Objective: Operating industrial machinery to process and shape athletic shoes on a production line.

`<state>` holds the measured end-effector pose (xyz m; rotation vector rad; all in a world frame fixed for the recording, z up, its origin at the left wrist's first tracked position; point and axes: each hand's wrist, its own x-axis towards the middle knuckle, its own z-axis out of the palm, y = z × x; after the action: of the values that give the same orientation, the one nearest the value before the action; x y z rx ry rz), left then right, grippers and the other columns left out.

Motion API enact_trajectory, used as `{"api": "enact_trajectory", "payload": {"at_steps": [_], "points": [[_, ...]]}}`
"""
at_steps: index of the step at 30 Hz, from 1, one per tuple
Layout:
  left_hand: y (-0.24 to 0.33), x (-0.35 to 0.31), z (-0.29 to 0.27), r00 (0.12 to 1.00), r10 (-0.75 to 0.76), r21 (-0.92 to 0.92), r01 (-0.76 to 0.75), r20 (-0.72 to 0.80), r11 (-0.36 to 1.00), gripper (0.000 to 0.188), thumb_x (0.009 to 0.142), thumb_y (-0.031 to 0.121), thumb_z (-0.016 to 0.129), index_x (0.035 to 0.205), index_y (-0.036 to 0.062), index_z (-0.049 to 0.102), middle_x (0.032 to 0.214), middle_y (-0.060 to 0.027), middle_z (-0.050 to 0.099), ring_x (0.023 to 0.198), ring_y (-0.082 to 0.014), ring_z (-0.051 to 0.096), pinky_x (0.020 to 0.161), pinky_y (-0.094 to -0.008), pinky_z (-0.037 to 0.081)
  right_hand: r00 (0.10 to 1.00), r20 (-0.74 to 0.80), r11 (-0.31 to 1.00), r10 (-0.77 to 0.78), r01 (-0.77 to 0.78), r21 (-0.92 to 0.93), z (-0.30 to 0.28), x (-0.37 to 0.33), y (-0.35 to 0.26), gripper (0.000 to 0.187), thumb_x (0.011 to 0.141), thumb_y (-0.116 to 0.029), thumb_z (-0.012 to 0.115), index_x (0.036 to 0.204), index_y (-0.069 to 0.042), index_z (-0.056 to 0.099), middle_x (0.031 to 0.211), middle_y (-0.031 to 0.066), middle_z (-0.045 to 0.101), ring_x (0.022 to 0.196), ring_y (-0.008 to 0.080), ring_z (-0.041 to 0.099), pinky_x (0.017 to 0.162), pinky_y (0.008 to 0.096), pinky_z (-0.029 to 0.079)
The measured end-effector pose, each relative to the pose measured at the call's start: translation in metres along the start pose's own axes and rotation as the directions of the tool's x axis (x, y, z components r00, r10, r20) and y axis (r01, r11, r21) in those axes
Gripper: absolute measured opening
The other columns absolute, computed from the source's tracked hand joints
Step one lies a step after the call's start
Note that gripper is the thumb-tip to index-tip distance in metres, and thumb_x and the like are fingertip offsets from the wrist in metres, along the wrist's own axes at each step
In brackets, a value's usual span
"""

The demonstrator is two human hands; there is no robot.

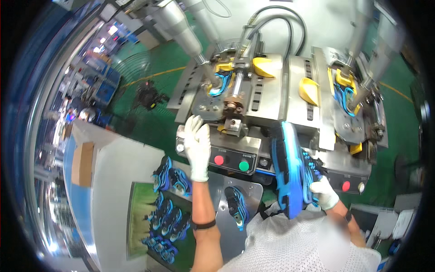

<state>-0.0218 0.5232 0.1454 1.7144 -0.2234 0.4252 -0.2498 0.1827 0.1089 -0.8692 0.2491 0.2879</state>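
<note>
My left hand (198,147), in a white glove, reaches forward with its fingers stretched out and nothing in them. It is over the front edge of the machine's left station, just left of the red button (219,159). My right hand (323,193), also gloved, grips a blue and black sports shoe (292,170) close to my body. The sole of that shoe faces left. Blue shoe parts (220,85) sit clamped in the left station, and another blue shoe (348,99) sits in the right one. One more shoe (236,206) lies on the metal shelf below my left hand.
Several shoes (170,220) stand in rows at lower left, beside a white panel (122,163). The control box holds a green button (244,166); another red button (346,186) is at right. Yellow curved pieces (263,67) rest on the machine. A fan (147,95) stands behind.
</note>
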Motion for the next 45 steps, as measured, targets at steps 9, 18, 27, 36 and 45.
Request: {"api": "enact_trajectory", "payload": {"at_steps": [9,18,27,36,45], "points": [[-0.054,0.075,0.043,0.989,-0.121,0.101,0.113,0.086,0.988,0.073,0.091,0.017,0.072,0.148,-0.0058,0.033,0.143,-0.0295,0.048,0.132,-0.0359,0.051,0.107,-0.0424,0.046,0.967,-0.166,0.957,-0.195,0.225,0.184,-0.055,-0.009,0.007,0.075,0.074,-0.016,0.069,0.143,0.002,0.043,0.125,0.0175,0.064,0.105,0.0304,0.068,0.092,0.0433,0.059],[-0.061,0.081,0.015,0.966,-0.248,0.103,0.24,0.076,0.965,0.074,0.089,0.012,0.074,0.147,-0.0107,0.034,0.146,-0.0308,0.046,0.132,-0.0321,0.053,0.108,-0.0369,0.045,0.981,-0.083,0.93,-0.175,0.193,0.313,-0.024,0.021,0.009,0.062,0.079,-0.015,0.068,0.134,0.006,0.052,0.119,0.019,0.068,0.103,0.031,0.07,0.094,0.0427,0.057],[-0.125,0.128,0.058,0.939,-0.28,0.253,0.227,0.199,0.941,0.077,0.088,0.017,0.076,0.147,-0.0088,0.035,0.145,-0.0302,0.048,0.133,-0.0335,0.052,0.109,-0.0384,0.044,0.975,-0.151,0.905,-0.16,0.206,0.372,-0.011,0.021,0.002,0.063,0.076,-0.001,0.069,0.136,0.005,0.05,0.116,0.0145,0.068,0.099,0.0253,0.07,0.089,0.0397,0.059],[-0.248,0.164,0.121,0.965,-0.187,0.664,0.016,0.187,0.747,0.075,0.085,0.048,0.072,0.141,0.0046,0.049,0.134,-0.0266,0.058,0.121,-0.0424,0.058,0.104,-0.0444,0.044,0.898,-0.309,0.91,-0.312,0.376,0.176,0.002,0.008,-0.016,0.083,0.073,-0.009,0.081,0.145,0.002,0.042,0.129,0.0159,0.062,0.111,0.0301,0.066,0.097,0.0443,0.056],[-0.213,0.206,0.087,0.902,-0.425,0.498,0.334,0.079,0.801,0.046,0.081,0.043,0.075,0.083,-0.0031,0.076,0.079,-0.0167,0.073,0.073,-0.0232,0.068,0.073,-0.0388,0.052,0.901,-0.383,0.969,-0.204,0.242,0.053,0.025,0.039,-0.034,0.07,0.078,-0.008,0.079,0.141,-0.002,0.049,0.123,0.0105,0.065,0.105,0.0234,0.067,0.091,0.0373,0.057]]}}
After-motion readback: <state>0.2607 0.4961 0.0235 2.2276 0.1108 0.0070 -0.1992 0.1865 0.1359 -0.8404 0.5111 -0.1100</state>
